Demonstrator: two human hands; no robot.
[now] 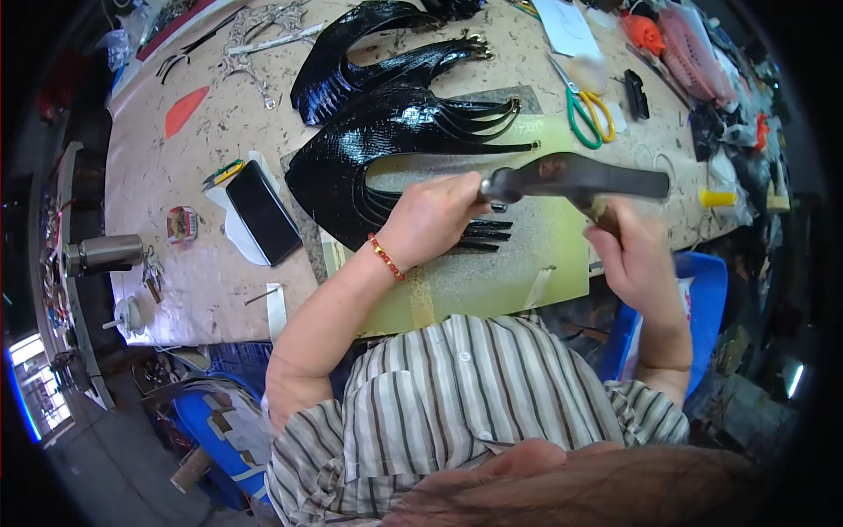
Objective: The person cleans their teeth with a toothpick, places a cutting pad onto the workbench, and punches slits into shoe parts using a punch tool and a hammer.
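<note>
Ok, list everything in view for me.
Hammer: one, dark, centre right
Glossy pieces: several, black, middle to far
Mat: one, pale green, near edge
Scissors: one pair, green and yellow handles, right
Phone: one, black, left
Flat cutout: one, red-orange, far left
Metal container: one, silver, left edge
Basket: one, pink, far right
Plastic items: two, blue, near sides
Table: one, beige, centre
Clutter: uncounted, mixed colours, edges
Shirt: one, striped, bottom
Bracelet: one, red, left wrist
Left hand: one, near hammer's head
Right hand: one, gripping hammer
</note>
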